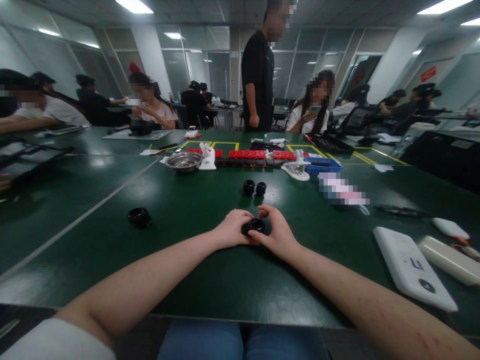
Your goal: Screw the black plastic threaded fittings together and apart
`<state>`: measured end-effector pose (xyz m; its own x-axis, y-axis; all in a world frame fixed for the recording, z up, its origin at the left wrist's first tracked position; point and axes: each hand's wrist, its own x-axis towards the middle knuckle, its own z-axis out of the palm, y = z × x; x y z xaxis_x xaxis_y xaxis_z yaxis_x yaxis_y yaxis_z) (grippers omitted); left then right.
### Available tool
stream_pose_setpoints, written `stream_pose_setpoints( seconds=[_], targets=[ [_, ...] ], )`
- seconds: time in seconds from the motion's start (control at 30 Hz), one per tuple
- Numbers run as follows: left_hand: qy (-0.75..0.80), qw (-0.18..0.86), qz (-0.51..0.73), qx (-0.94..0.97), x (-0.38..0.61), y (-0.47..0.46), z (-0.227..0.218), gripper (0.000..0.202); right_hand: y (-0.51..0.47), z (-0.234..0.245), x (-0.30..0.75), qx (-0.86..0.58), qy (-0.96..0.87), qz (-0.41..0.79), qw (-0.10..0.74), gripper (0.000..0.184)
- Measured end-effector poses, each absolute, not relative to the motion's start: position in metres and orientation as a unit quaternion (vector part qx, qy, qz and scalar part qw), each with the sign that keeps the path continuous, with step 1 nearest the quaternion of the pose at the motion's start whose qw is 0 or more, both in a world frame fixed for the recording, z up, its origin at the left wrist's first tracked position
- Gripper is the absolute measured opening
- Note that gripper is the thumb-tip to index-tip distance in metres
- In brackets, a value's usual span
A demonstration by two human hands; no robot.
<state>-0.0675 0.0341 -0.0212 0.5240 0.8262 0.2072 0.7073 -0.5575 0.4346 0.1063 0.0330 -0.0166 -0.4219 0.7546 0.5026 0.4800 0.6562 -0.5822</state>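
Both my hands meet on the green table (210, 280) around a small black ring-shaped part (253, 226). My left hand (233, 229) is curled against its left side, fingers closed on it. My right hand (276, 230) grips it from the right, thumb and fingers pinched over the top. Two more small black round parts (248, 187) (260, 188) stand side by side just beyond my hands. Another black round part (139, 217) lies to the left, apart from my hands.
A metal bowl (183, 161), white clamps (297, 169), red strips (258, 154) and a blue tray (323, 165) sit farther back. White devices (412, 267) (448, 257) lie at the right. Several people sit round the table; one stands (258, 70) at the far side.
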Motion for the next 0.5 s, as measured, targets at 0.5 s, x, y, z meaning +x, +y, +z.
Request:
stream_pose_setpoints(
  seconds=[0.5],
  targets=[
    [0.397, 0.168, 0.18, 0.884, -0.0731, 0.0352, -0.0148, 0.04, 0.0328, -0.0178, 0.1057, -0.377, -0.815, 0.188, 0.399, 0.052]
  ],
)
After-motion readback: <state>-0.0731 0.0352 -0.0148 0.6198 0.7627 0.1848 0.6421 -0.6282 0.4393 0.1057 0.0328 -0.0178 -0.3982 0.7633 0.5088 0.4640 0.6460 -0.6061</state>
